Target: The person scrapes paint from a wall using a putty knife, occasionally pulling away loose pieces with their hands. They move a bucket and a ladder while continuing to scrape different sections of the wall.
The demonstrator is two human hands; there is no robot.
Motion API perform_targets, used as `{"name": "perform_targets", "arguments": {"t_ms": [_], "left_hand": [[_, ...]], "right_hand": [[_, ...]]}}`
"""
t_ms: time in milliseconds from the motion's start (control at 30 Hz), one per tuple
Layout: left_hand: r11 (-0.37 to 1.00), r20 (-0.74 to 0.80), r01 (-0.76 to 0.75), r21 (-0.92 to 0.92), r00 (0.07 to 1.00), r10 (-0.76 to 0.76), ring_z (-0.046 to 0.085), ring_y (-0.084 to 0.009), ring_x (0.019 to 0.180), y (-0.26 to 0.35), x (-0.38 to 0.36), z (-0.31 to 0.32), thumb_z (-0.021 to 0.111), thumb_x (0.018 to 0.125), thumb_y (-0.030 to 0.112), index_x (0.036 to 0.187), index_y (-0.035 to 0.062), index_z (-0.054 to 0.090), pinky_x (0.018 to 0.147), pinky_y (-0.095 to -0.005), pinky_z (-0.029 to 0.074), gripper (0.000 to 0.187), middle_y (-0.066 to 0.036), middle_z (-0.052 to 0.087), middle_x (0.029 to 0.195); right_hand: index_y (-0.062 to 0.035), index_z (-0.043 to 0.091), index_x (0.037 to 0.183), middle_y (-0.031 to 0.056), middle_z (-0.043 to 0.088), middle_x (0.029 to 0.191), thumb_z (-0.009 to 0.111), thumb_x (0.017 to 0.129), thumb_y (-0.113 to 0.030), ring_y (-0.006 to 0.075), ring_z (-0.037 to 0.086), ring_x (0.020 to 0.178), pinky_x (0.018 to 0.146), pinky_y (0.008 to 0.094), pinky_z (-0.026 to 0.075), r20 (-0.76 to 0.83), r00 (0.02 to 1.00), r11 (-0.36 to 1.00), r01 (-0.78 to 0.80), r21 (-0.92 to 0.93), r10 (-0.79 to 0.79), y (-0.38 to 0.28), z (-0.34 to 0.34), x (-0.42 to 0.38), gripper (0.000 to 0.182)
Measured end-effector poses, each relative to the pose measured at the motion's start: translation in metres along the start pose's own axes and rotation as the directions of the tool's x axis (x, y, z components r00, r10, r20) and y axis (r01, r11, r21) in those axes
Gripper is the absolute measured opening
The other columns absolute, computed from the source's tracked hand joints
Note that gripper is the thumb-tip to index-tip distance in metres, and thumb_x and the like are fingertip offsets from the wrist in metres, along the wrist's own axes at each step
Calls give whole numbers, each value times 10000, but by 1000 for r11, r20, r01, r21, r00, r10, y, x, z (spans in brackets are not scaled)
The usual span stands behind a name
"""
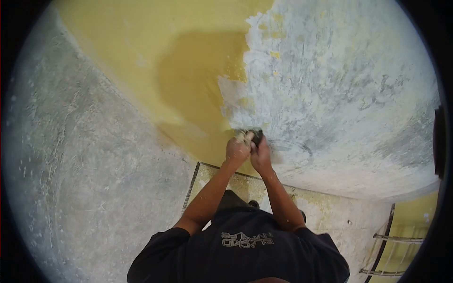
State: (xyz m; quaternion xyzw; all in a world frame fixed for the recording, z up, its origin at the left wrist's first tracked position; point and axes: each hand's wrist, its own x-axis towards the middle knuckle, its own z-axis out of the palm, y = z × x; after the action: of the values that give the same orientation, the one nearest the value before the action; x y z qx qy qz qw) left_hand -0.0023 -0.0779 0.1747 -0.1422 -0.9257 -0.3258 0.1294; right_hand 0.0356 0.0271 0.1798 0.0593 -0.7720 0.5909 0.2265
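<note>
My left hand [238,149] and my right hand [261,155] are close together against the wall, both closed round a dark scraper [257,137]. Its edge is pressed to the wall where yellow paint meets bare plaster. Motion blur and my fingers hide most of the tool. Yellow paint [127,52] covers the wall to the left, with my shadow across it. On the right, the scraped surface [321,94] is whitish grey, with small yellow flecks and a ragged paint edge.
An unpainted grey wall [104,137] meets the yellow one at a corner on the left. Below my arms lies a paint-spattered floor [325,207] with a dark border strip. Metal bars [396,239] stand at lower right, and a dark upright object [439,141] is at the right edge.
</note>
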Motion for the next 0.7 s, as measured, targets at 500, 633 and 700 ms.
{"name": "perform_targets", "arguments": {"t_ms": [500,633,700], "left_hand": [[187,507,566,-803,813,-285,592,-147,786,20,-35,-40,550,911,280,949,55,616,794,-313,448,238,-55,645,887],[376,406,428,-822,903,-141,598,-139,755,-14,-29,-41,518,919,287,974,46,629,659,-294,481,271,-37,632,819],[285,405,432,-856,902,-149,591,-128,705,-22,-21,-50,537,908,281,965,15,633,625,-277,480,289,-36,625,774]], "right_hand": [[-35,510,902,27,520,593,506,932,-251,85,396,374,349,228,321,-60,858,795,-445,413,511,-35,-13,-44,218],[14,517,1003,41,569,716,530,918,-204,93,516,521,412,235,424,-81,912,854,-341,393,402,-53,27,-14,235],[-1,506,976,31,557,689,515,929,-201,95,517,564,465,246,442,-171,889,825,-301,478,424,-71,56,-1,206]]}}
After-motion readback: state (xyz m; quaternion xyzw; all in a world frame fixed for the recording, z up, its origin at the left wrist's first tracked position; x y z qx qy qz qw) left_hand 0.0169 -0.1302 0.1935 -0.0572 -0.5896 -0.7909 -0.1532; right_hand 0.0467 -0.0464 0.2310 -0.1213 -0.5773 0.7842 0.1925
